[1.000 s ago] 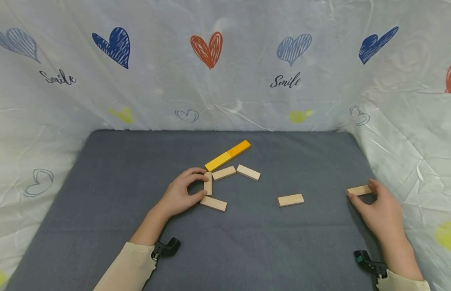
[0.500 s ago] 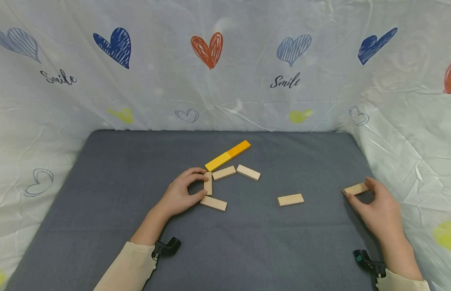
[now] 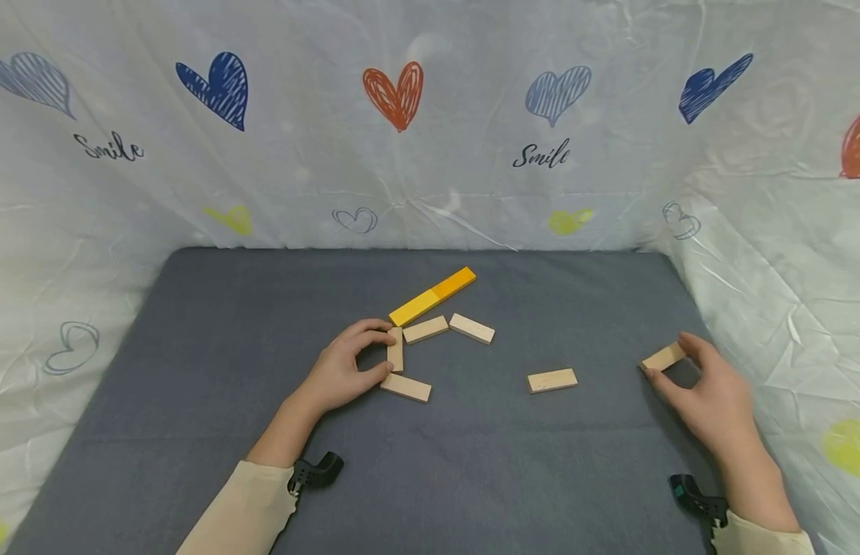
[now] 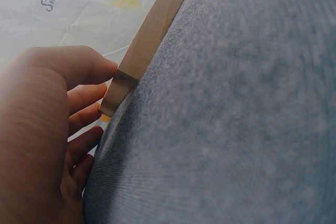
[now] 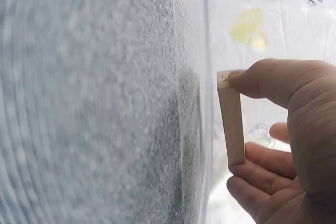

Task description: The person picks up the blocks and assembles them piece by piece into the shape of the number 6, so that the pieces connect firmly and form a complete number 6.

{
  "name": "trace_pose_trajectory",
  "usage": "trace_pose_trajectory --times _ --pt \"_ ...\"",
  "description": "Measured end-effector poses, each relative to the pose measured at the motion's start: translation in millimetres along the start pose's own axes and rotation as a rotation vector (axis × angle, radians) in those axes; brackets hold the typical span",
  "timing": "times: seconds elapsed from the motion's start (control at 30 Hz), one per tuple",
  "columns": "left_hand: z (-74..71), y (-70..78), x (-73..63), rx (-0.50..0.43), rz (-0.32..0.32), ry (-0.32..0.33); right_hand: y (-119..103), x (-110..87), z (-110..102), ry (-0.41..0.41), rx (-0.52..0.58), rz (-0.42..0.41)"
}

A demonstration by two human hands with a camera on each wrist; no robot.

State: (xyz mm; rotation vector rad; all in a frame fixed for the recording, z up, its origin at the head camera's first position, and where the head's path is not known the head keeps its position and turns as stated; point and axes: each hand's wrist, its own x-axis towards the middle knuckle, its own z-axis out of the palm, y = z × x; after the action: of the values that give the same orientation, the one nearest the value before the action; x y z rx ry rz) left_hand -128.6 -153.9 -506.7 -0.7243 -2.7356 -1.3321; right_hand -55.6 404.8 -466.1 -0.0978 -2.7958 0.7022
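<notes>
My left hand (image 3: 343, 366) grips a plain wooden block (image 3: 396, 351) by its two ends, thumb at the near end and fingers at the far end; the block lies flat on the cloth. Touching or almost touching that near end is a second wooden block (image 3: 406, 388), which in the left wrist view is the long block (image 4: 157, 27) nearest the thumb. At the right, my right hand (image 3: 714, 393) pinches another wooden block (image 3: 663, 357) lengthwise between thumb and fingers. In the right wrist view this block (image 5: 231, 121) is raised off the cloth.
Two yellow-orange blocks (image 3: 433, 297) lie end to end behind the left hand's block. Two plain blocks, one left (image 3: 426, 330) and one right (image 3: 472, 328), form a shallow peak beside it. A lone block (image 3: 552, 381) lies between the hands on the grey cloth (image 3: 471, 478).
My right hand has carried its block leftward, and the block has turned a little, its right end tipping farther back. The left hand and the blocks on the cloth stay put.
</notes>
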Motion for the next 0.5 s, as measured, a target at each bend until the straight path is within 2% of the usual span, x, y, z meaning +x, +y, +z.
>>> trace_pose_trajectory --times 0.5 --pt "0.6 -1.7 0.2 -0.001 0.012 0.002 -20 3.4 6 -0.03 0.042 -0.056"
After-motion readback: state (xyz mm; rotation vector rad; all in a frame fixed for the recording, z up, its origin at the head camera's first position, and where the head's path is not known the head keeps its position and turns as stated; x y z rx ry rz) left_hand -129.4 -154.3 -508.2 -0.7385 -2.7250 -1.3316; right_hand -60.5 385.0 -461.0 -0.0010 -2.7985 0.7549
